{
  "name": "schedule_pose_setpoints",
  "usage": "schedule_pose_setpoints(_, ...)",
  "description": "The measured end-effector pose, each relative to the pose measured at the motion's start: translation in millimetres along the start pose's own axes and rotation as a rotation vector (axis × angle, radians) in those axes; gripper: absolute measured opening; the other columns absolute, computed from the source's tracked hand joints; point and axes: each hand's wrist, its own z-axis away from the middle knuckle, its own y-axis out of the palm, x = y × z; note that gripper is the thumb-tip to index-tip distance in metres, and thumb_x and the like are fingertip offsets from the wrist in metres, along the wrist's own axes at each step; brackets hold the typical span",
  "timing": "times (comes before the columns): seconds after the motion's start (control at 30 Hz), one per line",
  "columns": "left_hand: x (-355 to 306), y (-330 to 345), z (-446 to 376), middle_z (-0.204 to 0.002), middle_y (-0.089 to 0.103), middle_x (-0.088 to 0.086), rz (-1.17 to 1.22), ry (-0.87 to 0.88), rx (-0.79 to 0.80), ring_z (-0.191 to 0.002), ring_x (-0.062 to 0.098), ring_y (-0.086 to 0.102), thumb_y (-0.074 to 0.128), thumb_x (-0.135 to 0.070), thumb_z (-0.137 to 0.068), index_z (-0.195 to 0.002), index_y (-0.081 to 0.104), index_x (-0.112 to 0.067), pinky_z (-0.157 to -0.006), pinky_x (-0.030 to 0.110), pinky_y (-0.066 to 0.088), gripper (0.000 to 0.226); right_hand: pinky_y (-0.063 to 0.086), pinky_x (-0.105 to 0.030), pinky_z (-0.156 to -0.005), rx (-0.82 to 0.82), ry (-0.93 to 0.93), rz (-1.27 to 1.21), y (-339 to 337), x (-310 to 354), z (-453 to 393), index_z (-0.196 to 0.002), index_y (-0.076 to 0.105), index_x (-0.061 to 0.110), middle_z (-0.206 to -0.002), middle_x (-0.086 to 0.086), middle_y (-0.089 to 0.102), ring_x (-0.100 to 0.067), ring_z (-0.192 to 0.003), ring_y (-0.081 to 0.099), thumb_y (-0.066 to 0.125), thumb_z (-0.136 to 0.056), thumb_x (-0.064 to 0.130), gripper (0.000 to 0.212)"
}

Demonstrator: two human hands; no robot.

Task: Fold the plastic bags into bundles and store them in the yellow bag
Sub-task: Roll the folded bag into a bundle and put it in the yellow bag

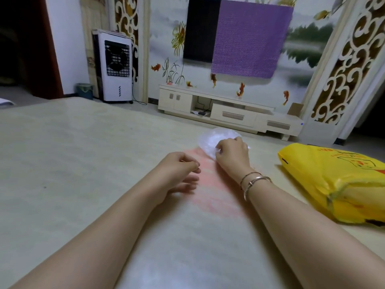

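Centrally, the right hand [232, 153] is pinching a clear plastic bag [216, 139] while the left hand [181, 170], fingers loosely curled, is steadying its flattened length for folding; the yellow bag [333, 180] is waiting right.

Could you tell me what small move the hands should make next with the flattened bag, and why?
Probably start the fold: the left hand should carry the edge it pinches across the pink-tinted bag, which lies flat and unfolded on the table. The right hand already holds the crumpled clear plastic at its far end, anchoring it. The yellow bag waits to the right.
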Motion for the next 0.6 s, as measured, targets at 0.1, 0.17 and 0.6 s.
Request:
schedule_pose_setpoints(0.1, 0, -1, 0, -0.101, 0.069, 0.008, -0.023, 0.017, -0.023, -0.078, 0.019, 0.066, 0.054, -0.012, -0.096, -0.094, 0.062, -0.010, -0.056, 0.027, 0.057, 0.008, 0.035, -0.034, -0.083, -0.061, 0.019, -0.073, -8, 4, 4, -0.093, 0.074, 0.015, -0.098, -0.007, 0.067, -0.032, -0.106, 0.048, 0.053, -0.089, 0.022, 0.022)
schedule_pose_setpoints(0.17, 0, -2, 0, -0.104, 0.068, 0.009, -0.023, 0.052, -0.061, -0.080, 0.019, 0.067, 0.056, -0.010, -0.094, -0.092, 0.062, -0.012, -0.059, 0.028, 0.057, 0.007, 0.038, -0.034, -0.086, -0.119, 0.036, -0.237, -20, 6, 10, -0.091, 0.075, 0.017, -0.100, -0.005, 0.067, -0.027, -0.107, 0.053, 0.057, -0.090, 0.028, 0.021)
schedule_pose_setpoints(0.6, -12, 33, 47, -0.107, 0.067, 0.024, 0.135, 0.261, 0.047, -0.093, 0.028, 0.070, 0.065, -0.003, -0.089, -0.106, 0.064, 0.006, -0.077, 0.035, 0.060, 0.020, 0.052, -0.029, -0.067, 0.301, 0.238, -1.348, -111, 13, 112, -0.093, 0.070, -0.006, -0.083, -0.016, 0.070, -0.023, -0.074, 0.064, 0.049, -0.095, 0.010, 0.026)
